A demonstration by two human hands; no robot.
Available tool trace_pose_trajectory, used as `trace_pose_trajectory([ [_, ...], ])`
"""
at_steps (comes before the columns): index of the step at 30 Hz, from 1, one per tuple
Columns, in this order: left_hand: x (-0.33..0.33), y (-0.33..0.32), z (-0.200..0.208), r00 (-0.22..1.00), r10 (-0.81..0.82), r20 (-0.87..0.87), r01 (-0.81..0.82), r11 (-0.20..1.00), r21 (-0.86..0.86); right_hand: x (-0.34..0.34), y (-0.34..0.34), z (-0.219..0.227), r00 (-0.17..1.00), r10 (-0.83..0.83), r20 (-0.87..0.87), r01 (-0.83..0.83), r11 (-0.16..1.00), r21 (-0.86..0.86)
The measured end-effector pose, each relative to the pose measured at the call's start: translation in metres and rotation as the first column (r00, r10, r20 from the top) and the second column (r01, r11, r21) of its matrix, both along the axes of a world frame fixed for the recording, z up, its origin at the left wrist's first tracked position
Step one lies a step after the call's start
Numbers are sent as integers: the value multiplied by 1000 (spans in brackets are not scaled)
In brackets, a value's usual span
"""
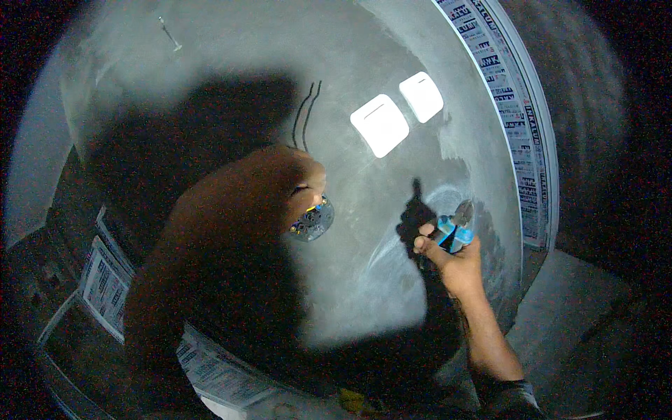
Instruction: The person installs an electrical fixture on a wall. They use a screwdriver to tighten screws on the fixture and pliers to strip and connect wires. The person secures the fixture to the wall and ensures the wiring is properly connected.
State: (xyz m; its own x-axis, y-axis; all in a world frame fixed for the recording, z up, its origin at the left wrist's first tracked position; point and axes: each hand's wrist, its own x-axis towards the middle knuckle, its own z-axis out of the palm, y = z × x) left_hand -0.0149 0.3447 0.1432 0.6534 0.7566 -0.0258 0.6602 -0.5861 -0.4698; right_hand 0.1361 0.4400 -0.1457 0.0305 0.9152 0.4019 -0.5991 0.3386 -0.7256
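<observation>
My left hand (308, 185) is closed at a round black electrical box (315, 222) set in the grey wall. Its curled fingers are at a few thin wires (316, 207), yellow and blue bits of which show at the box; the exact grip is partly hidden. Above this hand run two thin dark lines (306, 115), either wires or their shadows. My right hand (458, 262) grips a pair of cutting pliers (453, 231) with blue and black handles. The pliers' metal jaws (464, 211) point upward, apart from the box and close to the wall.
Two white cover plates (380, 126) sit on the wall (350, 280) above and between my hands. A frame wrapped in printed film (514, 119) borders the wall at the right. A small metal fitting (169, 33) sticks out at upper left. Printed film covers another frame (105, 283) at lower left.
</observation>
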Motion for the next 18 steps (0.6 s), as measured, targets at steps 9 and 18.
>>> trace_pose_trajectory([
  [9, 0, 15, 3, 999, 4, 44, -4, 1000, -22, 9, 1, 2, 1000, -2, -30, 2, 1000, 12],
  [18, 3, 12, 3, 1000, -3, -21, 3, 1000, 7, 12, 3, -3, 999, -9, -34, 9, 1000, 7],
])
